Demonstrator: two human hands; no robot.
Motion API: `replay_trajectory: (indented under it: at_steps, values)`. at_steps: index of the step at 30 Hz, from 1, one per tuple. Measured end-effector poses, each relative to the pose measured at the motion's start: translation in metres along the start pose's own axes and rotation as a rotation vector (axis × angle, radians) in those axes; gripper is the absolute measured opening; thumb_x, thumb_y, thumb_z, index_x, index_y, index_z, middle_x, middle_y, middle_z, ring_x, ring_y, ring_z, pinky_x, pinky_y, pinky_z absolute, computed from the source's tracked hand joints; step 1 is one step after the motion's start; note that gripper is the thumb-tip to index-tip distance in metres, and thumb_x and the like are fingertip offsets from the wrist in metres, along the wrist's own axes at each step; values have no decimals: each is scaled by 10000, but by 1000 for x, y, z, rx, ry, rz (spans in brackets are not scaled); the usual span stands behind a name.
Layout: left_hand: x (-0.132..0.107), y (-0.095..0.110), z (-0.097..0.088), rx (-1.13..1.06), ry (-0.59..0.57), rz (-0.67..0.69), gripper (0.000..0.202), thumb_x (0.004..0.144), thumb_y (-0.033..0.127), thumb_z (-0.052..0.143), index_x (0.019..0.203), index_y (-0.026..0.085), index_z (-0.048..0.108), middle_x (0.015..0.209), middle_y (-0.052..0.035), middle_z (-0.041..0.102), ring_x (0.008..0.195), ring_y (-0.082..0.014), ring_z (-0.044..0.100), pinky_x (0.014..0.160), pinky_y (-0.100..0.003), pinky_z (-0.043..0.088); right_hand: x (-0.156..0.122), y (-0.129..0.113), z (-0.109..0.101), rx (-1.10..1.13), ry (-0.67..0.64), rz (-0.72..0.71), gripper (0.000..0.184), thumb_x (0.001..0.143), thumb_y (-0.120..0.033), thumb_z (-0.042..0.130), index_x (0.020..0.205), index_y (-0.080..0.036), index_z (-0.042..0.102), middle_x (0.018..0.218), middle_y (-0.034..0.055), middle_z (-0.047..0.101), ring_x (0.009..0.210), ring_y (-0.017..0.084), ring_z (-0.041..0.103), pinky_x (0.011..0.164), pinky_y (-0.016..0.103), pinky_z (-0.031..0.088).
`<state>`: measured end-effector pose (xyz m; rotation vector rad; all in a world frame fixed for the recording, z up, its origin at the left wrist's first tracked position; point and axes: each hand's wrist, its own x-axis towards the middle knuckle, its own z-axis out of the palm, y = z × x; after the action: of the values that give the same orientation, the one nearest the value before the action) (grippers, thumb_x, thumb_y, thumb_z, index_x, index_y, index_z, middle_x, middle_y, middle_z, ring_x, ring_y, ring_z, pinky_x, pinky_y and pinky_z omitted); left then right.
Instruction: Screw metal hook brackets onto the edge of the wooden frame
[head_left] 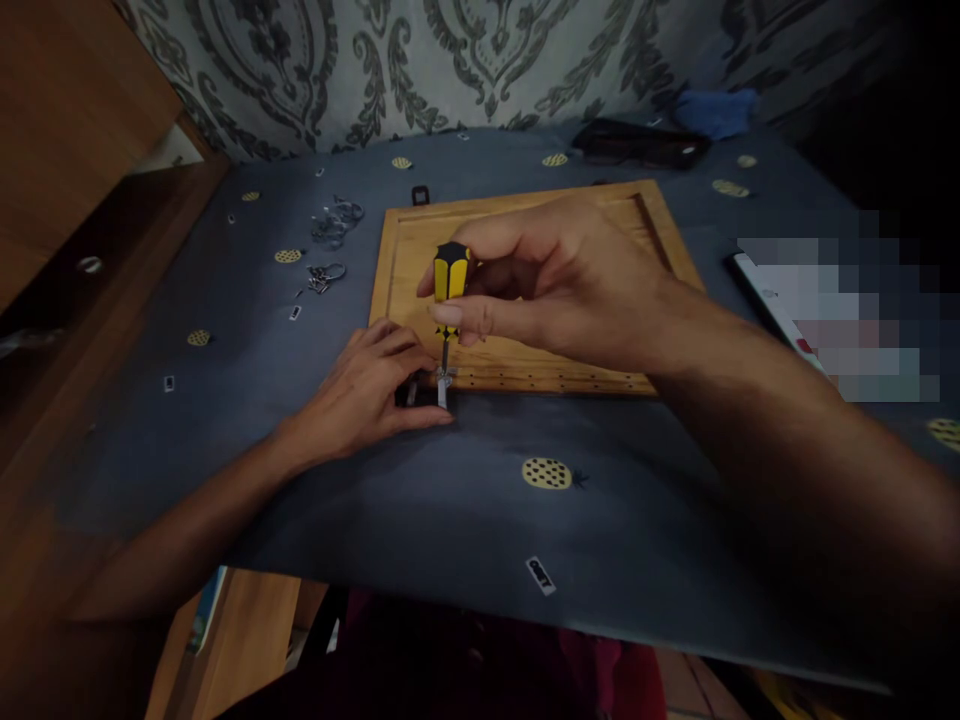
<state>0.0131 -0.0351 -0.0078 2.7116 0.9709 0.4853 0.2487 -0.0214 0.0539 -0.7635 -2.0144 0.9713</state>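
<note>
My right hand (555, 285) is closed around the yellow-and-black handle of a screwdriver (451, 278), which stands upright. Its tip meets a small silver metal fitting (442, 388) at the near left edge of a wooden board (517, 368). My left hand (375, 385) steadies that fitting from the left, the thumb at its near end and the fingers resting by the board's corner. Some of the fitting is hidden by these fingers, so its exact kind is unclear. A row of small dark holes runs along the board's near edge.
Left of the board lie a pile of small metal hooks (336, 222) and a ring with small screws (322, 277). A black case (641, 147) and a blue cloth (716, 112) are at the back right. A white-and-black device (776, 305), partly blurred, is on the right.
</note>
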Motion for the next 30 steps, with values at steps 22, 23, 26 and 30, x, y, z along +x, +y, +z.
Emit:
replay_trajectory:
  at_steps: [22,23,26,30]
  values:
    - [0,-1,0,-6,23,17,483,894,657,787,1050,202,746,1024,-61,719,1047,-275,618,936,-412,484,-1,-13,8,-157,412,-53,605,810,-704,846,643,-264,465,673,-16,545,590,153,537,486,335,400]
    - [0,-1,0,-10,25,18,482,898,655,785,1053,201,746,1034,-62,723,1051,-274,620,939,-413,483,-1,-11,7,-163,371,-43,590,816,-692,847,653,-262,478,665,-18,548,595,150,536,484,328,391]
    - [-1,-1,1,-7,10,7,479,908,656,774,1063,203,747,1095,-69,737,1080,-279,630,964,-428,478,-1,-5,11,-158,290,3,533,842,-614,864,687,-249,510,661,-27,563,605,134,530,499,303,380]
    - [-1,-1,1,8,4,6,483,901,656,780,1069,205,741,1129,-75,739,1102,-289,637,1005,-445,466,-1,1,16,-136,297,19,510,862,-557,870,700,-244,502,657,-37,556,609,124,513,507,289,374]
